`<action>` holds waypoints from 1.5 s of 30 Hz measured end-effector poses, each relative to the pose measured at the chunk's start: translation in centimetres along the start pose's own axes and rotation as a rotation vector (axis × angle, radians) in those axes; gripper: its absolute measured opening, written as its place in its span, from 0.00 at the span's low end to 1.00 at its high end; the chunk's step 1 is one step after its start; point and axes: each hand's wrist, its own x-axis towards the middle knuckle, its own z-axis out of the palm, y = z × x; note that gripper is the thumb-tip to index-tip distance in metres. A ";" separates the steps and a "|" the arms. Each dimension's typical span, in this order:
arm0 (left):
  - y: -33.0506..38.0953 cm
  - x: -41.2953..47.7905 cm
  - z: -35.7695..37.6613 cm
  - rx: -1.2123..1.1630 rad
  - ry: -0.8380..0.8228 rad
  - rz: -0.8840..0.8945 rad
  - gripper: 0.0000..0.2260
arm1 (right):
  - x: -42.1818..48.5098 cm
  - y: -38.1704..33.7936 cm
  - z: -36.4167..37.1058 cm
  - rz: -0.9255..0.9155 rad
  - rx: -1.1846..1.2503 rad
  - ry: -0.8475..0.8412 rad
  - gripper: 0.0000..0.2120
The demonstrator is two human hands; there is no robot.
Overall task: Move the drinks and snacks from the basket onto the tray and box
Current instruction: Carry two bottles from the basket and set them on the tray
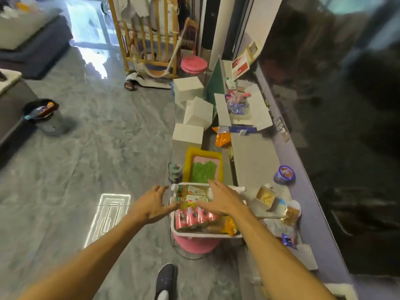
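A white basket [206,235] rests on a pink stool [195,244]. Inside lie two yellow drink bottles with white caps [190,192], a row of pink small bottles [194,218] and a yellow snack pack [230,227]. My left hand [152,204] hovers at the basket's left rim, fingers spread, holding nothing. My right hand [220,199] is spread flat over the bottles; whether it touches them is unclear. A yellow tray [188,161] with a pink and green lining sits just beyond the basket. An open white box [259,113] with packets in it lies farther back.
White foam blocks [190,87] are stacked along the low grey shelf's left edge. A purple tub [284,174], a small open carton [265,197] and a cup [292,212] stand to the right. A grey-green bottle [175,171] stands left of the tray. My shoe [165,280] is below.
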 end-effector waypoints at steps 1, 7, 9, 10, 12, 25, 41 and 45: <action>-0.4 1.8 0.7 -0.008 -0.014 -0.019 0.56 | 2.3 0.5 0.6 -0.010 -0.013 -0.021 0.50; -3.5 10.5 6.8 -0.150 -0.077 -0.145 0.48 | 14.6 2.6 6.5 -0.075 -0.049 -0.180 0.49; -5.1 13.5 9.2 -0.244 -0.086 -0.213 0.49 | 19.0 3.1 9.2 -0.105 -0.041 -0.219 0.50; -6.0 14.8 10.6 -0.261 -0.095 -0.222 0.50 | 21.2 3.4 10.7 -0.131 -0.031 -0.233 0.49; -7.7 16.9 13.8 -0.260 -0.115 -0.224 0.50 | 25.1 3.8 13.8 -0.197 -0.029 -0.232 0.44; -9.6 20.5 23.8 -0.399 0.004 -0.216 0.27 | 33.1 5.3 23.1 -0.374 -0.004 -0.007 0.28; -0.6 17.7 9.8 -0.714 0.104 0.012 0.20 | 22.8 7.7 10.1 -0.034 0.684 0.401 0.25; 2.3 16.9 1.5 -0.736 0.106 0.095 0.23 | 18.1 7.8 2.4 0.008 0.807 0.528 0.24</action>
